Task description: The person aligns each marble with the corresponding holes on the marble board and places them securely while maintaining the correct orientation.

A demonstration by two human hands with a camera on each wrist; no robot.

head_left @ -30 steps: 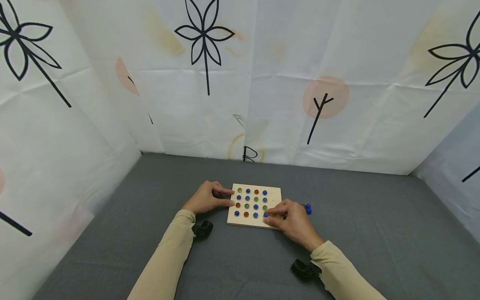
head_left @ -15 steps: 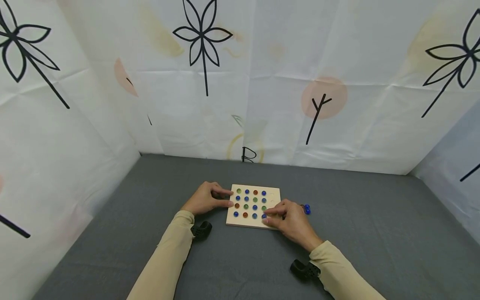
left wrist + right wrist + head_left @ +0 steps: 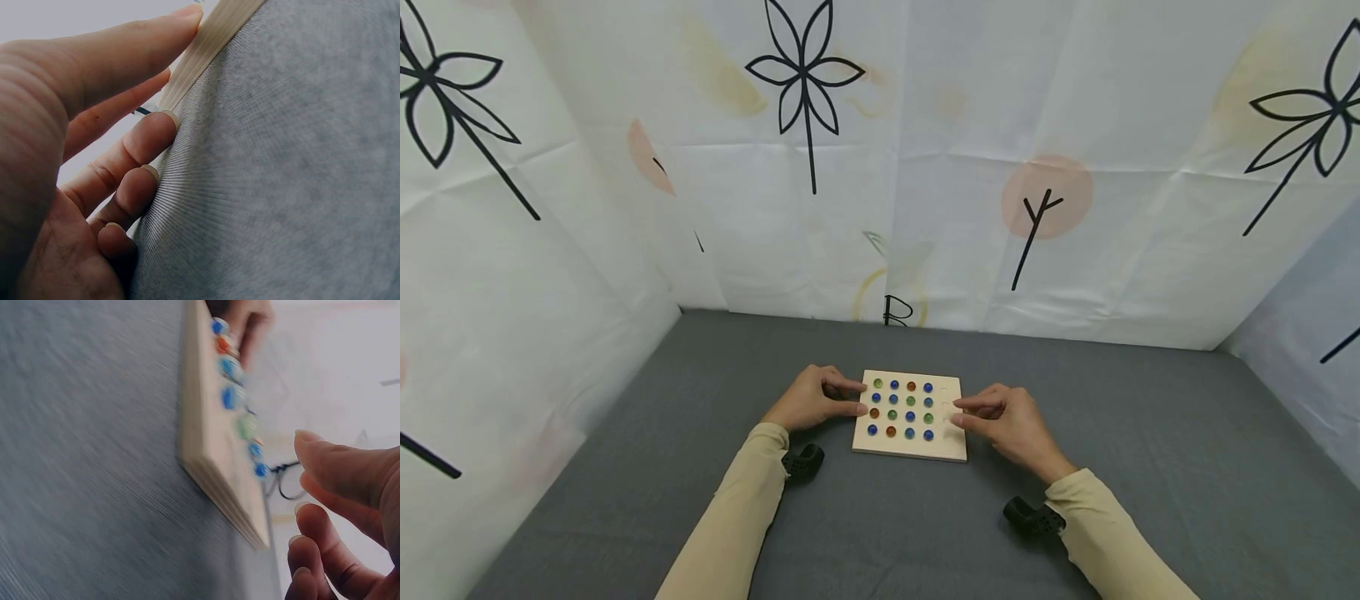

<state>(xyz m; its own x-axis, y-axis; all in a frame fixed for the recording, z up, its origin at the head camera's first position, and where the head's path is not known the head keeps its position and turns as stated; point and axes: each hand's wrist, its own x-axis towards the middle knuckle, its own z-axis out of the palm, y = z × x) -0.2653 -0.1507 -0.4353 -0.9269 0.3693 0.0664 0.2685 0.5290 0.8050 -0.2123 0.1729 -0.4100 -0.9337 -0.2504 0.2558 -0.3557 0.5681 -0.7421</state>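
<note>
A pale wooden board [image 3: 946, 446] with rows of blue, green and orange-brown glass marbles lies flat on the grey cloth. My left hand [image 3: 817, 396] touches its left edge with thumb and forefinger; in the left wrist view the thumb [image 3: 156, 37] lies against the wooden edge and the other fingers are loosely bent. My right hand [image 3: 1011, 423] hovers over the board's right edge, thumb and forefinger apart, with nothing seen between them in the right wrist view. A blue marble [image 3: 928, 435] sits in the near row, rightmost of the marbles there. The right column shows bare dimples.
Grey cloth [image 3: 895, 533] covers the table around the board. White printed fabric [image 3: 955, 250] hangs along the back and both sides. Dark wrist-worn devices [image 3: 1033, 517] sit below both wrists, close over the cloth.
My right hand has let go of the blue marble in the near row and moved right and slightly away. Blue marbles seen beyond it before are now hidden behind it. The left hand stays.
</note>
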